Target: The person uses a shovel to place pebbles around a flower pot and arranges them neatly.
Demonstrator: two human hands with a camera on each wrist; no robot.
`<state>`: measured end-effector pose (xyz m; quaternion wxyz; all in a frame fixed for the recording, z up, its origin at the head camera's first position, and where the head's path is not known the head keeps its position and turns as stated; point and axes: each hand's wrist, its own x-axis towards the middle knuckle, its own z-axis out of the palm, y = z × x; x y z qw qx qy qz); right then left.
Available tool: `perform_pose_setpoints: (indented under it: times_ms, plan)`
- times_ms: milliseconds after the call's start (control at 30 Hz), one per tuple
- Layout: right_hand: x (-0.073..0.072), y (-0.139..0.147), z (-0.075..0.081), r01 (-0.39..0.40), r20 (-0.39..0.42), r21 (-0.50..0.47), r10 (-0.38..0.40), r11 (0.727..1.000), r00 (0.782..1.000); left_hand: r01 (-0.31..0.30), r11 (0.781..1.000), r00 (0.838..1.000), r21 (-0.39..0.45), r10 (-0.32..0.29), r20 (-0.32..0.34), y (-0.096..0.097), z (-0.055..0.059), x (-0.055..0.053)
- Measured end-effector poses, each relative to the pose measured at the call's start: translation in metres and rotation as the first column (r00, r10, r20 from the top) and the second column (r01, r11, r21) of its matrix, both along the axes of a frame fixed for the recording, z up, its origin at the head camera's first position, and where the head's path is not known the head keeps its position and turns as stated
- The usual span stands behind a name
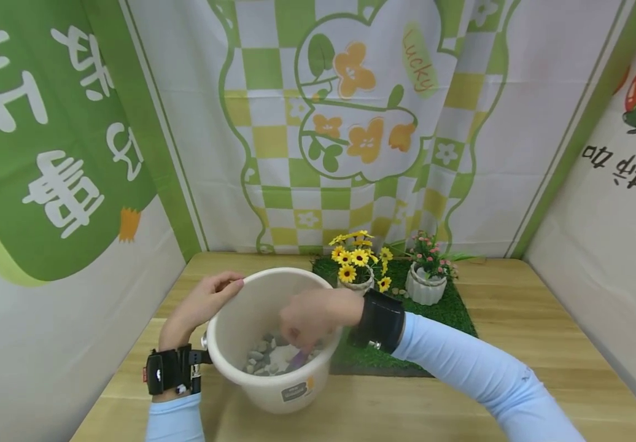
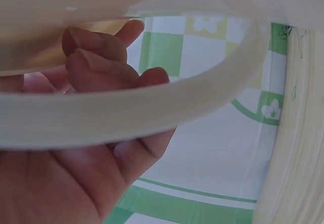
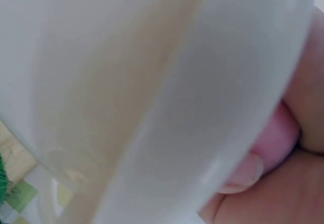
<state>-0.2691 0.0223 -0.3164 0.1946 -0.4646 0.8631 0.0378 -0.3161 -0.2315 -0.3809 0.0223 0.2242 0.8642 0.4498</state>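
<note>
A white bucket (image 1: pixel 268 393) stands on the table, with grey stones (image 1: pixel 259 353) and a pale patch on its bottom. At its left rim, my left hand (image 1: pixel 207 302) has its fingers bent over the edge. The left wrist view shows these fingers curled behind a curved white band (image 2: pixel 202 90) of the bucket. My right hand (image 1: pixel 312 313) reaches inside the bucket and is blurred. Its fingers are curled round a slim purple object (image 1: pixel 298 360), whose lower end is down at the stones. In the right wrist view the bucket wall hides most of that hand.
Behind and right of the bucket lies a green turf mat (image 1: pixel 461 313). On it stand a pot of yellow flowers (image 1: pixel 358 261) and a white pot of pink flowers (image 1: pixel 425 287), with small pebbles (image 1: pixel 399 291) between. Printed curtains (image 1: pixel 274 67) enclose the wooden table (image 1: pixel 517 344).
</note>
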Motion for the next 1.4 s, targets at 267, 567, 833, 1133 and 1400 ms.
perform_pose_setpoints:
  times_ms: [267,567,833,1133,1400]
  plan:
    - [-0.006,0.002,-0.007,-0.029,0.013,-0.061,0.03,0.998,0.999,-0.004,1.0,1.0,-0.004,0.004,-0.005,-0.003,0.002,0.003]
    - [-0.007,0.003,0.003,-0.008,-0.011,0.061,0.008,0.998,1.0,-0.007,1.0,1.0,-0.018,0.007,0.001,0.003,0.0,-0.004]
    - [-0.021,0.003,-0.011,-0.036,0.006,-0.08,0.037,0.996,0.999,-0.017,1.0,1.0,-0.011,0.017,0.001,-0.003,0.001,-0.004]
    - [-0.02,0.004,-0.029,-0.007,-0.039,-0.065,0.004,0.998,0.999,-0.01,1.0,1.0,0.006,0.01,0.007,-0.005,-0.001,-0.002]
    - [-0.014,0.006,-0.031,0.003,-0.115,-0.029,-0.006,1.0,0.993,-0.003,1.0,1.0,0.02,0.003,0.018,-0.002,-0.002,-0.002]
